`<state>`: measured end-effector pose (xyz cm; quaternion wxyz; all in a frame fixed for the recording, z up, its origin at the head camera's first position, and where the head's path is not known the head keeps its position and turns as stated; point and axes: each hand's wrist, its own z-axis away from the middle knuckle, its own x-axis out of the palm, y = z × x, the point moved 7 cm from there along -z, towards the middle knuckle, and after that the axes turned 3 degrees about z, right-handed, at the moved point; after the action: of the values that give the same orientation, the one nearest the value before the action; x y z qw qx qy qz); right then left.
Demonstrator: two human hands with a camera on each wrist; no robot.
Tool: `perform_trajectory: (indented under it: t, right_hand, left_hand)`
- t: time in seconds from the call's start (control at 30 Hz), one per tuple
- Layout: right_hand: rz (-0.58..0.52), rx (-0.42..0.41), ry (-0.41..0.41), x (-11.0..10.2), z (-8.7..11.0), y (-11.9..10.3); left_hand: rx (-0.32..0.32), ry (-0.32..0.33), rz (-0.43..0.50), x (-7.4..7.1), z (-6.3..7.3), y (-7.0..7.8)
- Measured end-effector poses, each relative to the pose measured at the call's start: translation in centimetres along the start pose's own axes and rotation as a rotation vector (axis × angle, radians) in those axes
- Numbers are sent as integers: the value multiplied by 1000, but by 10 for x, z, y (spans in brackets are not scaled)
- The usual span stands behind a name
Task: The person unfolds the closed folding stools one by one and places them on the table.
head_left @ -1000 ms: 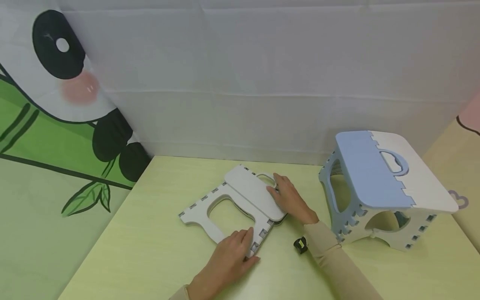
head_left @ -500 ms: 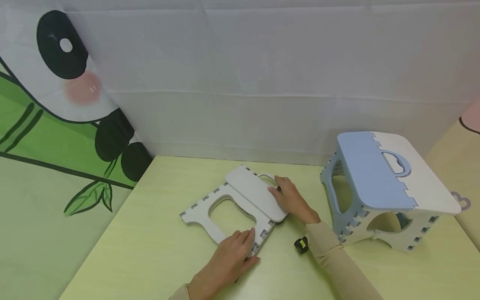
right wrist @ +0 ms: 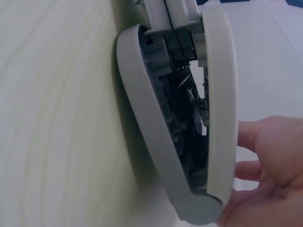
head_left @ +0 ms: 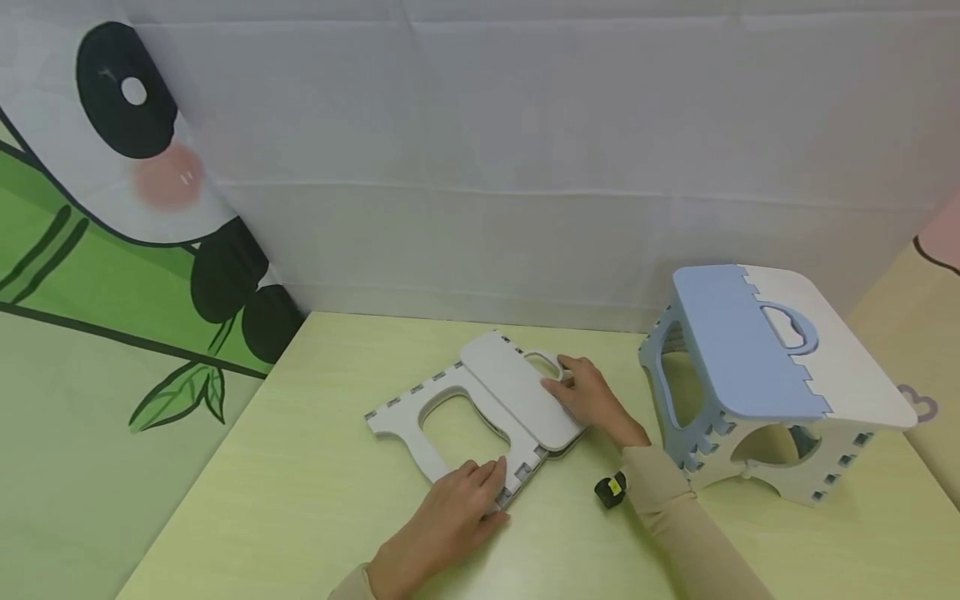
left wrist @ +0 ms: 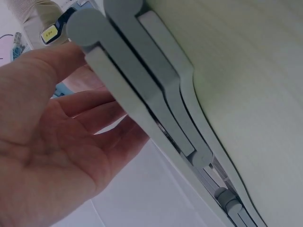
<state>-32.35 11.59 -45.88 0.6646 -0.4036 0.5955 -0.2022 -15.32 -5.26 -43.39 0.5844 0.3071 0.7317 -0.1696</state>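
A folded white plastic step stool (head_left: 517,379) lies flat and slanted on the table in the head view. My left hand (head_left: 453,508) rests on its near leg edge, fingers extended over the top and thumb beside the rim. In the left wrist view, that hand (left wrist: 52,137) sits along the outside of the folded legs (left wrist: 137,75). My right hand (head_left: 592,398) touches the seat panel beside the carry handle (head_left: 543,360). From the right wrist, the fingers (right wrist: 248,170) lie against the outer face of one seat half (right wrist: 220,94); the two halves part in a narrow V.
An unfolded blue and white step stool (head_left: 750,350) stands upright at the right. A small black block with a yellow label (head_left: 611,489) is beside my right sleeve (head_left: 660,483). A pale wall sheet (head_left: 480,208) rises behind the yellow-green table (head_left: 262,500).
The folded stool has shifted slightly to the right and turned a little. My right hand has moved right with it; my left hand keeps nearly the same place.
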Motion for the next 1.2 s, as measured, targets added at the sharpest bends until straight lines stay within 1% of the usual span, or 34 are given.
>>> perform_trajectory:
  t: [0.17,0.33,0.5,0.67,0.77,0.87,1.07,1.2]
  right_hand:
    - [9,19,22,-2,1,2]
    - [-11,44,31,-5,3,4]
    - [-31,100,30,-7,4,9]
    - [-97,152,0,-8,6,14]
    - [-144,165,-16,-9,7,17]
    - [-181,155,-14,-12,7,18]
    - [-244,96,-2,-14,3,21]
    - [-295,96,-1,-13,2,24]
  left_hand:
    - [5,-12,5,0,1,-2]
    - [6,-21,15,-2,2,-3]
    - [22,-27,23,-3,2,-3]
    - [22,-51,28,-2,3,-5]
    - [23,-53,26,-2,4,-6]
    - [30,-53,18,-2,4,-6]
    - [43,-44,2,-3,6,-5]
    - [47,-41,-6,-3,7,-6]
